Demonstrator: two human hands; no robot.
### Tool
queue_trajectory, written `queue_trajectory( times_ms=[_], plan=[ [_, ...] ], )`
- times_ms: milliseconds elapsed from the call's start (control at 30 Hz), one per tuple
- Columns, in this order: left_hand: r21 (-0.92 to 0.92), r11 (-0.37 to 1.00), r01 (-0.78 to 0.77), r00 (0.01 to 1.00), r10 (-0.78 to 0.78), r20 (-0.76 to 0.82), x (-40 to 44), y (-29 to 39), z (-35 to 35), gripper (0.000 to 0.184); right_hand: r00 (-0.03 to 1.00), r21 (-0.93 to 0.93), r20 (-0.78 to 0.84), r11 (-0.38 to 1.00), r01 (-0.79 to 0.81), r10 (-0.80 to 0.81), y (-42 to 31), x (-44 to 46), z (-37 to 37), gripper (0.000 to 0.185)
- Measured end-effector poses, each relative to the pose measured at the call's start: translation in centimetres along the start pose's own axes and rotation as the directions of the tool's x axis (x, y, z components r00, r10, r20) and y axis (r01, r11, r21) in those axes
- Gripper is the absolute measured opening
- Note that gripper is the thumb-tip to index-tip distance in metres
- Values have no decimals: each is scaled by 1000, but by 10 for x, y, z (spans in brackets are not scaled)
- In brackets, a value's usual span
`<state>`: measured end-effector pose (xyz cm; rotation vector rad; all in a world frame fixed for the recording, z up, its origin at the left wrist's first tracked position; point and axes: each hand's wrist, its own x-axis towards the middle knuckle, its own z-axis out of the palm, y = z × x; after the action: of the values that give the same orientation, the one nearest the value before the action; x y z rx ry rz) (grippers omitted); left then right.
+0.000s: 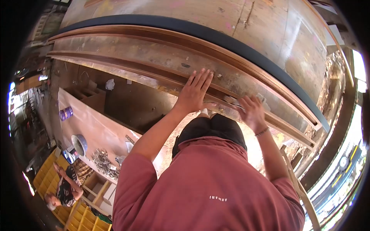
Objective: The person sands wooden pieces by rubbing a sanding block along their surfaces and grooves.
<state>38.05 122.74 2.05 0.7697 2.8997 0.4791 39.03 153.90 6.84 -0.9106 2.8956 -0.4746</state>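
Note:
Fingers stretched and together, my left hand [196, 92] lies flat on the near brown wooden strip [154, 69], which is long and grooved. My right hand [252, 113] is curled over the same strip further right and slightly smeared by motion. A small pale, greyish piece [231, 101] shows at its fingertips; its kind cannot be made out. Beyond the near strip lies a second long brown wooden strip [173, 36]. Along its far side runs a dark blue-black strip [216, 30].
The stained worktable [266, 19] carries the strips. To the left stands a wooden cabinet panel [84, 119] with a purple can [66, 113], a bowl [79, 144] and a heap of metal pieces [104, 161]. Another person [67, 184] is at lower left, near yellow shelving [86, 217].

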Motion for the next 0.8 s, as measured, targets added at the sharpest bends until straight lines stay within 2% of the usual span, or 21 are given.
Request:
queue_trajectory(
  times_ms=[100, 200, 267, 333, 467, 533, 567, 633, 733, 800],
  plan=[
    [25, 1000, 2, 1000, -2, -13, -6, -15, -9, 127, 996, 22, 93, 1000, -2, 0, 22, -15, -21, 28],
    [24, 996, 82, 996, -82, -25, -18, -18, -18, 129, 994, 172, 53, 981, 89, -100, 10, 20, 12, 31],
    [16, 989, 149, 986, -148, -81, -21, -24, -23, 130, 990, 174, 7, 975, 136, -139, -28, 76, 25, 30],
    [35, 981, 188, 980, -186, -64, -29, -31, -27, 130, 982, 264, -18, 947, 184, -186, -51, 107, 36, 29],
    [73, 975, 211, 975, -204, -85, -41, -57, -32, 126, 984, 231, -45, 956, 179, -173, -38, 78, 22, 26],
    [106, 968, 228, 971, -219, -92, -45, -73, -38, 125, 991, 160, 49, 980, 116, -125, -30, 69, 12, 24],
    [80, 973, 215, 973, -206, -109, -48, -79, -38, 126, 990, 155, 48, 980, 122, -131, -34, 79, 18, 24],
    [42, 982, 186, 977, -180, -117, -56, -92, -37, 126, 979, 202, -70, 959, 200, -190, -56, 103, 30, 25],
    [27, 978, 205, 971, -200, -128, -63, -129, -41, 125, 985, 199, -4, 966, 168, -170, -109, 175, 61, 27],
    [-30, 981, 191, 961, -193, -200, -73, -153, -46, 122, 986, 199, -11, 966, 166, -167, -135, 201, 70, 27]
  ],
)
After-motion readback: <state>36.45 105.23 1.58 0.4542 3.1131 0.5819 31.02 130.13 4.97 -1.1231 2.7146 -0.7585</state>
